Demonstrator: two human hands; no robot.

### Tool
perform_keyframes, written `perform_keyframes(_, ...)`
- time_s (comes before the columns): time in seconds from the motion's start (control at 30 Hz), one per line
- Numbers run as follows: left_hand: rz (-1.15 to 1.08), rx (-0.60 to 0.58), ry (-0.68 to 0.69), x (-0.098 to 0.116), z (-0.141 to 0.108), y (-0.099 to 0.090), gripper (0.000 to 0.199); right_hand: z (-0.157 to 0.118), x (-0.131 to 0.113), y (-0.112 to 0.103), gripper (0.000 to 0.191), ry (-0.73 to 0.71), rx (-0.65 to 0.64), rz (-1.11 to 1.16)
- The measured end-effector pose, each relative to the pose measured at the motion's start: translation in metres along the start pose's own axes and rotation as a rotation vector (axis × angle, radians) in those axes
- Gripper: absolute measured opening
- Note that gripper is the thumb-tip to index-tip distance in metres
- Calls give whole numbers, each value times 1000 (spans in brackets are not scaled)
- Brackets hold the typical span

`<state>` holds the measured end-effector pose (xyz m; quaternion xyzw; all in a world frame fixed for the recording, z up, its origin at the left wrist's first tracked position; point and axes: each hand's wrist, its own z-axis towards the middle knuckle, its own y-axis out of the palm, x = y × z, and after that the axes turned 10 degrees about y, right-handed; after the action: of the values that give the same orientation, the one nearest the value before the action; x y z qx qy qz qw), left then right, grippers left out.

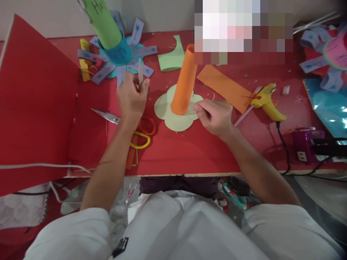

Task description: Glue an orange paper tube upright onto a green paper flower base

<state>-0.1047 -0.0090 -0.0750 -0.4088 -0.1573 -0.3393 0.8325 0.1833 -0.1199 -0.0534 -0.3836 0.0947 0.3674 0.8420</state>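
Observation:
An orange paper tube (pixel 185 81) stands tilted on a pale green flower-shaped paper base (pixel 176 112) on the red table (pixel 189 151). My right hand (pixel 215 115) rests at the base's right edge, fingers pinched on the paper rim. My left hand (pixel 132 99) is raised left of the tube and holds a thin pale stick (pixel 140 72) upright between thumb and fingers. Scissors (pixel 108 116) with orange and yellow handles lie under my left wrist.
A yellow glue gun (pixel 267 104) lies right of an orange paper strip (pixel 225 88). A green tube on a blue base with purple star strips (pixel 116 54) stands at the back. A red sheet (pixel 35 104) rises at left. A purple power strip (pixel 307 144) sits at right.

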Motion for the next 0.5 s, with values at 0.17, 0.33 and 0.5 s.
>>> perform_keyframes(0.17, -111, 101, 80, 9, -2, -1, 33, -1, 1, 1, 45, 31, -13, -34)
perform_keyframes(0.33, -111, -76, 118, 28, -6, -5, 17, -2, 1, 1, 45, 33, -25, -21)
perform_keyframes(0.5, 64, -405, 9, 49, -13, -12, 16, -2, 2, 1, 47, 53, -38, -49)
